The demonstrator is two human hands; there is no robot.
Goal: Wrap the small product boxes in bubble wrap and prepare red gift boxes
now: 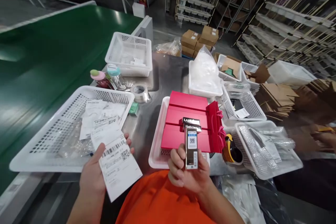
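Note:
My left hand (98,171) pinches a white paper slip (119,168) printed with a barcode and a QR code. The slip's upper end reaches over more papers (101,115) lying in a white basket (47,166). Closed around a small dark box (191,148), my right hand (187,173) holds it upright, its QR-code label facing me. Behind that box, two small black boxes (191,121) with silver lettering lie on red gift boxes (183,112). These sit in a white tray (154,154), beside red bags (216,124) with rope handles.
A tape roll (140,92) and a small green box (133,109) lie on the metal table (170,73). A yellow-and-black scanner (231,150) stands right of the tray. White baskets (273,171) hold bubble wrap on the right. A green conveyor belt (65,45) runs along the left.

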